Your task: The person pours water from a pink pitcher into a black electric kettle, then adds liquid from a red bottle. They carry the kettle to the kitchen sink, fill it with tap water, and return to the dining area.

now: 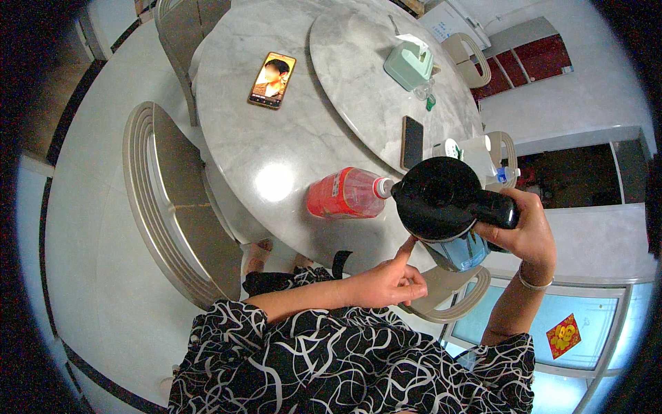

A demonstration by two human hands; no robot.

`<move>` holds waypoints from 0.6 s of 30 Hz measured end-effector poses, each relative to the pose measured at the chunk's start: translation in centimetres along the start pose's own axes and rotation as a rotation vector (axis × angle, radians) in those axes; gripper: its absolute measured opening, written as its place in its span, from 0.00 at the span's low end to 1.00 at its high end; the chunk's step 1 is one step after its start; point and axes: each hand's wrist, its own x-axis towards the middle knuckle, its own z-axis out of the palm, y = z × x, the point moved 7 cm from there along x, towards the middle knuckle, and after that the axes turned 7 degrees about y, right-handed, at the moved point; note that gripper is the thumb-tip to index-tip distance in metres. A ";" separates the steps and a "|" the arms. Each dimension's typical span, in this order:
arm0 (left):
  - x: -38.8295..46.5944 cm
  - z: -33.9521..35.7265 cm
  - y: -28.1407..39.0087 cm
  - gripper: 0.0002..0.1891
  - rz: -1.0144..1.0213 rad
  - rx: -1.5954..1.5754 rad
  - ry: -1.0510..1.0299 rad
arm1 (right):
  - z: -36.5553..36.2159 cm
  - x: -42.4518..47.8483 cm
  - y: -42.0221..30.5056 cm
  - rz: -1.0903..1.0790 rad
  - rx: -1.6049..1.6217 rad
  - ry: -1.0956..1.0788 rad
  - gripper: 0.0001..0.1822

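Observation:
My right hand [525, 227] grips the black handle of an electric kettle [437, 191]. The kettle has a black lid and a shiny, bluish, see-through or reflective body. My left hand [385, 284] holds nothing; its index finger stretches to the kettle's lower side and seems to touch it, while the other fingers curl loosely. A large clear plastic bottle [351, 194] with a red label and a white cap is on the table just left of the kettle. Its cap lies close to the kettle's spout; whether they touch cannot be told.
The round marble-look table [232, 129] carries a raised turntable [357, 77]. A lit phone [272, 81], a dark phone [412, 142], a green tissue box [408, 64], white cups [476, 147] and a small water bottle [507, 174] are around. Chairs [176, 202] ring the table.

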 end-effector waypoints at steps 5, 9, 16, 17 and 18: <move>0.1 0.0 -0.8 0.49 0.010 -0.042 -0.018 | 0.0 -0.1 0.0 0.007 0.023 0.002 0.17; 0.1 -0.1 -0.9 0.48 -0.005 -0.047 -0.009 | 0.0 0.0 -0.4 0.002 -0.004 -0.013 0.16; 0.1 0.0 -0.6 0.48 -0.025 -0.046 -0.006 | 0.0 0.0 -0.8 0.003 -0.021 -0.014 0.16; 0.1 0.0 -0.6 0.48 -0.023 -0.047 -0.008 | 0.0 0.0 -0.8 0.004 -0.013 -0.013 0.16; 0.1 0.0 -0.6 0.47 -0.028 -0.037 -0.008 | 0.0 0.0 -0.8 0.005 -0.005 -0.011 0.16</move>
